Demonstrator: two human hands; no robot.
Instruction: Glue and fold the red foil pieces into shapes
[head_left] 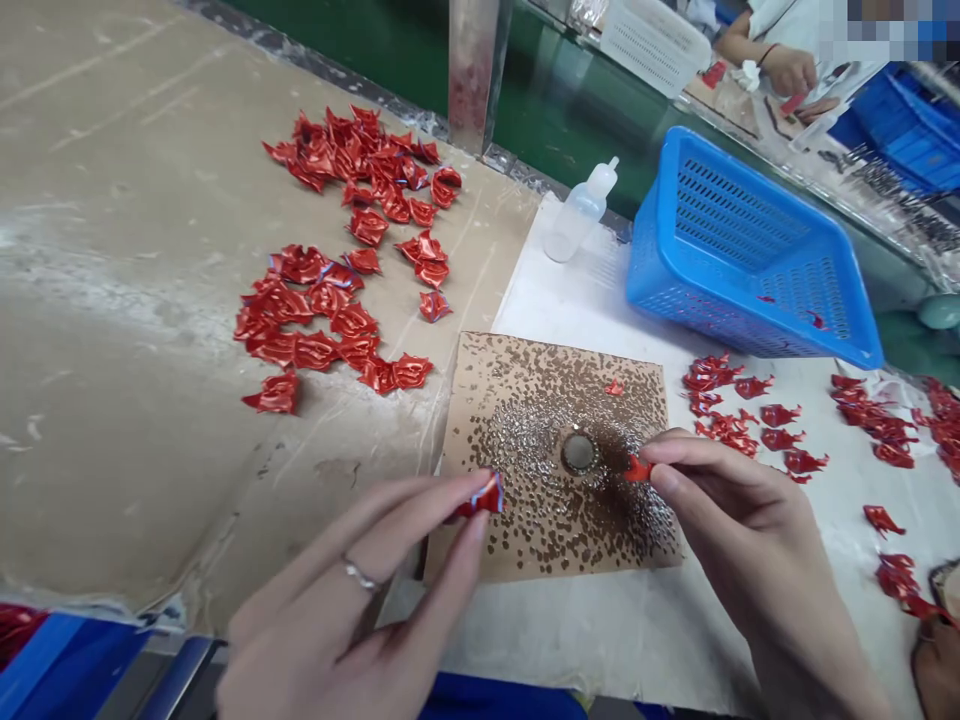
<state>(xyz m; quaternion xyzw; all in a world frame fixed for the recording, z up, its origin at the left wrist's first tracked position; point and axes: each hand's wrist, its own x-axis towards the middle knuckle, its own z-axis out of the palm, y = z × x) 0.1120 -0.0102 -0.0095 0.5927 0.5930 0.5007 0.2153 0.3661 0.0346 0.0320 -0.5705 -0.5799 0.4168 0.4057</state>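
Between the thumb and fingers of my left hand is a folded red satin piece with a pale bluish edge. My right hand pinches a smaller red fabric piece by its end. Both hands are over the near part of a cardboard sheet spotted with shiny brown drops. A round grey disc sits near the sheet's middle, between the two pieces. One small red scrap lies on the sheet farther back.
Piles of folded red satin pieces lie on the left, with more red pieces on the right. Behind the sheet stand a squeeze bottle and a blue basket. Another person's hand works across the table; another hand shows at lower right.
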